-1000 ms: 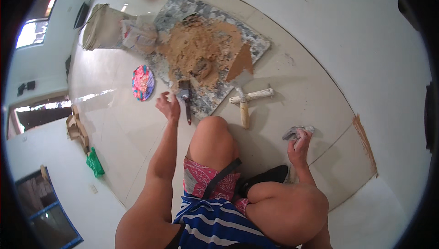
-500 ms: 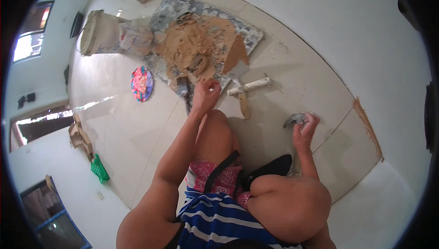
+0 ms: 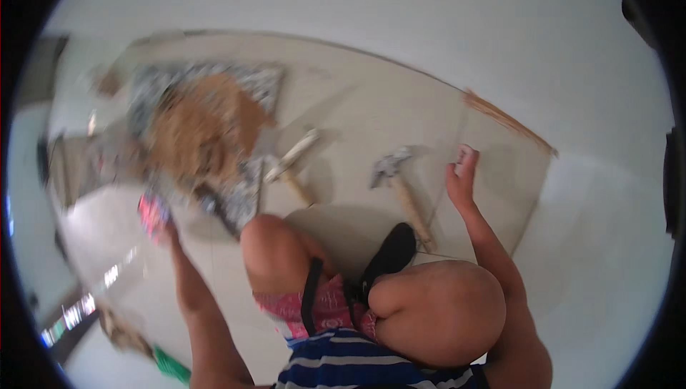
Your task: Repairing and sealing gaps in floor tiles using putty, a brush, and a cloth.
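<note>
My left hand point(image 3: 167, 233) is at the near edge of a round pink and multicoloured cloth point(image 3: 152, 212) on the left; motion blur hides its fingers, and whether it grips the cloth is unclear. To the right, my right hand point(image 3: 463, 173) is held over the floor with nothing in it, thumb apart from the fingers and fingertips whitish. Left of that hand, apart from it, a claw hammer point(image 3: 409, 207) with a wooden handle lies on the tiles, its grey head smeared with white.
A speckled board point(image 3: 250, 78) carries a heap of brown sandy material point(image 3: 196, 131). Along its near edge lie a dark brush point(image 3: 209, 202), a wooden-handled scraper point(image 3: 299, 189) and a white cylindrical tool point(image 3: 294, 153). A pale bucket point(image 3: 70, 174) is at far left; brown strips point(image 3: 507, 121) line the wall.
My left hand has moved left from beside the board to the round cloth. My right hand has let go of the hammer, now lying on the floor. The view has turned rightward.
</note>
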{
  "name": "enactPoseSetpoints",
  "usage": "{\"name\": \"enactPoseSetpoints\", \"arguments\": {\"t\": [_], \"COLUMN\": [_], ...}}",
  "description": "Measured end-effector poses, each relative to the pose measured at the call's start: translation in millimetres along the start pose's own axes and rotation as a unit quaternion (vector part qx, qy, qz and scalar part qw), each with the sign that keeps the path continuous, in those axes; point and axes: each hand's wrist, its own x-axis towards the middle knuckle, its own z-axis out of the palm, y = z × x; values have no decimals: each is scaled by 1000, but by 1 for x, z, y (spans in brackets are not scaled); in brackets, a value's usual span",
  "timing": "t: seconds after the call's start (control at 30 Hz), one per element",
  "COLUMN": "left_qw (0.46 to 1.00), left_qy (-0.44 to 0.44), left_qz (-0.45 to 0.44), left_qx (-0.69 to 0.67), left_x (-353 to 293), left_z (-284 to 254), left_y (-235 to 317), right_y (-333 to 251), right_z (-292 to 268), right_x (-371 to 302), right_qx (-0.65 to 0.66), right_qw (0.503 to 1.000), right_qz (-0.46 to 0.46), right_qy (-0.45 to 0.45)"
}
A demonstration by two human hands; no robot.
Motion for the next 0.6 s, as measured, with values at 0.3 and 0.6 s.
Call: {"name": "enactPoseSetpoints", "arguments": {"t": [0.3, 0.6], "left_qw": [983, 671], "left_qy": [-79, -271], "left_qz": [-50, -674], "left_qx": [-157, -148], "left_x": [14, 4], "left_z": [-56, -97], "left_y": [-138, -125], "right_y": [46, 102], "right_z": [-61, -83], "right_x": [-34, -96], "right_qx": [-80, -169], "right_qw": [995, 974], "right_qz": [53, 149], "right_qy": [-5, 19]}}
